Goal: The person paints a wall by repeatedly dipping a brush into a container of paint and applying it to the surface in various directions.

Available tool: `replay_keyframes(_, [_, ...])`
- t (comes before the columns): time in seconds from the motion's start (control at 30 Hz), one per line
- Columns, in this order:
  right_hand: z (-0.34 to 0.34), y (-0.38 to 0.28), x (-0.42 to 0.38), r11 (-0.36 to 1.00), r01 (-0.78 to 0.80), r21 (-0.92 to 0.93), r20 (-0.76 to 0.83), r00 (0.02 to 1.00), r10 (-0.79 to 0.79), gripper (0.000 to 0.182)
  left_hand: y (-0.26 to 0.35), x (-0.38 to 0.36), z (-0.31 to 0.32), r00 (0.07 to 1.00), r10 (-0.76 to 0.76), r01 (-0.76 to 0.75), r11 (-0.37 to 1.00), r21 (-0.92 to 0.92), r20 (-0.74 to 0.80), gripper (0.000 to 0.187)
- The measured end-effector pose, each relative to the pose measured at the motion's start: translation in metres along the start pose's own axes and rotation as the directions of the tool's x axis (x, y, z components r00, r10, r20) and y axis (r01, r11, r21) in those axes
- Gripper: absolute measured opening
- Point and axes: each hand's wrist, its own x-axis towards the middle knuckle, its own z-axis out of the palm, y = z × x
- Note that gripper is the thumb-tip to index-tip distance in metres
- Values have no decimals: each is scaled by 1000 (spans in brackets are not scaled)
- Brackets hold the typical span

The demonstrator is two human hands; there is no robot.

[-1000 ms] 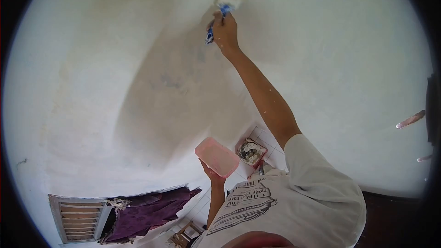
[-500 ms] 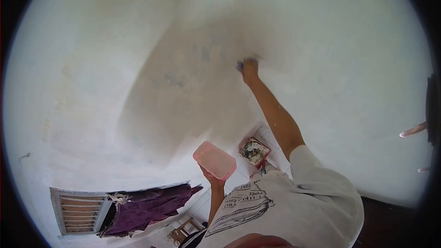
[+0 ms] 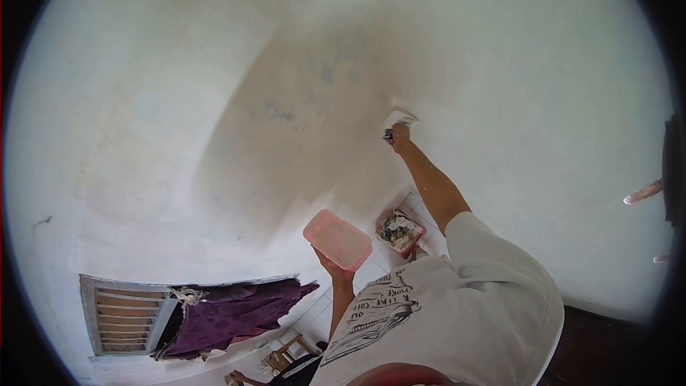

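Against the wall corner, my right hand is closed round a scraper, its pale flat blade on the wall. My left hand holds a pink rectangular tub from beneath, lower down and away from the wall. The inside of the tub looks pale. Grey-blue patches show on the shaded wall left of the scraper.
On the tiled floor stands a red-rimmed container with whitish, lumpy stuff. A barred window with a purple cloth is at lower left. Near a wooden chair, another person's hand shows.
My right hand has moved down along the wall, and the scraper blade now shows clearly. The pink tub has shifted slightly up and right. Another person's hand has appeared at the bottom.
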Motion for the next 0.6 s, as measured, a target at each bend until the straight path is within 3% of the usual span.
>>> replay_keyframes(0.03, [1, 2, 3, 995, -85, 52, 34, 996, 83, 21, 0, -2, -4, 998, 58, -59, 995, 75, 23, 60])
replay_keyframes(0.07, [9, -12, 25, 956, 263, 127, 36, 962, -269, 17, 0, 0, -7, 993, 110, -117, 983, 143, 52, 60])
replay_keyframes(0.1, [27, -135, -45, 889, -4, 458, -83, 995, 47, 16, -1, 4, -13, 993, 106, -114, 984, 136, 58, 60])
replay_keyframes(0.17, [62, -264, -101, 804, 77, 590, -106, 994, -18, 14, -4, 5, -33, 994, -8, -1, 997, 78, 111, 60])
replay_keyframes(0.2, [82, -322, -129, 792, 147, 593, -105, 989, -104, 13, -5, 5, -35, 995, -13, 5, 997, 73, 101, 60])
replay_keyframes(0.23, [98, -351, -137, 862, 296, 412, -101, 955, -280, 17, -4, 6, -35, 999, -17, 15, 997, 78, 27, 62])
replay_keyframes(0.3, [110, -403, -180, 841, 505, 192, 1, 857, -515, 20, -4, 7, -30, 998, -19, 24, 996, 84, -54, 64])
replay_keyframes(0.33, [110, -394, -167, 844, 500, 192, 6, 860, -511, 20, -4, 7, -26, 999, -8, 11, 995, 98, -40, 65])
replay_keyframes(0.4, [105, -353, -121, 781, 612, -125, -182, 759, -625, 26, -4, 10, -22, 1000, 10, -7, 994, 111, -21, 65])
replay_keyframes(0.47, [75, -275, -91, 793, 570, -214, -179, 776, -605, 31, -3, 11, -25, 1000, -7, 5, 998, 67, 28, 65])
replay_keyframes(0.53, [46, -201, -89, 925, 281, -257, -165, 930, -329, 28, -1, 9, -26, 999, 37, -38, 997, 64, 26, 64])
replay_keyframes(0.6, [26, -163, -114, 976, -41, -214, -93, 995, 21, 23, 4, 3, -22, 997, 75, -76, 995, 59, 17, 63])
